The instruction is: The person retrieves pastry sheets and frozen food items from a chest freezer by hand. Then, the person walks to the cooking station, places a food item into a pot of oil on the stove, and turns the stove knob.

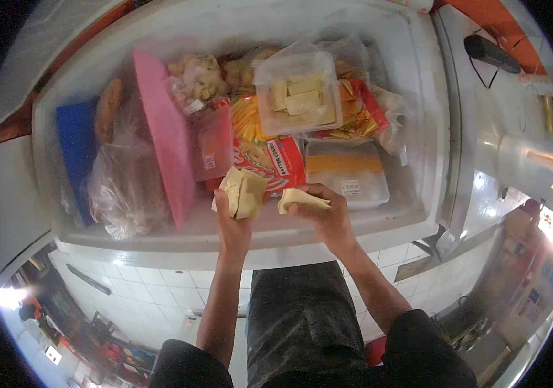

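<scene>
My left hand point(232, 223) is closed around a small stack of pale yellow, folded-looking slabs point(248, 193), raised above the front of a chest freezer point(237, 240). A single similar pale yellow slab point(305, 200) is pinched in my right hand point(329, 216), just to the right of that stack and apart from it. What the slabs are made of I cannot tell. Farther back, an uncovered clear plastic tub point(334, 116) holds several more such slabs point(303, 102). Right behind my hands lies a red packet marked batter coated point(283, 161).
A lidded tub with an orange band point(346, 176) lies right of the packet. Leftward are a pink divider point(163, 136), a blue panel point(76, 155) and clear bags point(127, 187). Bagged food point(199, 76) sits at the back. Freezer walls surround everything.
</scene>
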Available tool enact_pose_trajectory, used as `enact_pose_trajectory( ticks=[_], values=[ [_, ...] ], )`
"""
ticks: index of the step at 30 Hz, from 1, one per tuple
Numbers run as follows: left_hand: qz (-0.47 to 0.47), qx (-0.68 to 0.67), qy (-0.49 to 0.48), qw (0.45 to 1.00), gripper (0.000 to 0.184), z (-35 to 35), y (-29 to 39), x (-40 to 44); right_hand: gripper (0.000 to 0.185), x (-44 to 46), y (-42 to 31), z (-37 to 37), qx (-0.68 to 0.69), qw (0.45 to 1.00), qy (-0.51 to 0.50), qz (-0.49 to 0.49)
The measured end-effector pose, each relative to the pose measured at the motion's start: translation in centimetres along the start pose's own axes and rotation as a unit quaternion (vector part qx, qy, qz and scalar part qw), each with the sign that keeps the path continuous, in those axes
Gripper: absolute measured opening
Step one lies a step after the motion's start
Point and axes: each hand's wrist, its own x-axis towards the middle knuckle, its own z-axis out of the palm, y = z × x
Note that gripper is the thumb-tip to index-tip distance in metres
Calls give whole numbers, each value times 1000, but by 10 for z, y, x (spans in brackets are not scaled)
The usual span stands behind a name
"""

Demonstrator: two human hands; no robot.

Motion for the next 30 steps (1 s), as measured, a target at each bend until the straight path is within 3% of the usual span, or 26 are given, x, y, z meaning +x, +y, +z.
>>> enact_pose_trajectory(
  ticks=[6, 11, 15, 18, 20, 21, 23, 27, 29, 30],
  values=[
    [-22, 6, -43, 999, 66, 1, 0, -10, 36, 6, 3, -3, 50, 999, -8, -3],
    [-53, 87, -89, 991, 62, -7, -2, -5, 38, 7, -2, -3, 66, 998, 12, 4],
    [-74, 111, -106, 985, 62, -5, 6, -9, 37, 10, -6, -12, 11, 1000, 9, 8],
    [-114, 137, -94, 979, 71, -12, 14, -18, 35, 13, 1, -18, 17, 999, 12, 35],
    [-140, 190, -191, 953, 59, -20, 22, -21, 35, 13, 0, -19, 56, 998, 20, 37],
    [-140, 190, -192, 952, 59, -18, 24, -25, 35, 12, -1, -19, 56, 998, 20, 36],
    [-126, 208, -245, 939, 59, -13, 29, -29, 34, 12, -2, -19, 22, 998, 25, 58],
    [-149, 184, -252, 938, 63, 7, 39, -28, 34, 11, -10, -15, -44, 998, -4, 51],
    [-158, 228, -228, 933, 68, 11, 40, -26, 33, 9, -11, -13, -117, 991, -36, -47],
    [-159, 228, -229, 933, 68, 11, 38, -24, 33, 8, -12, -14, -117, 991, -35, -47]
  ],
)
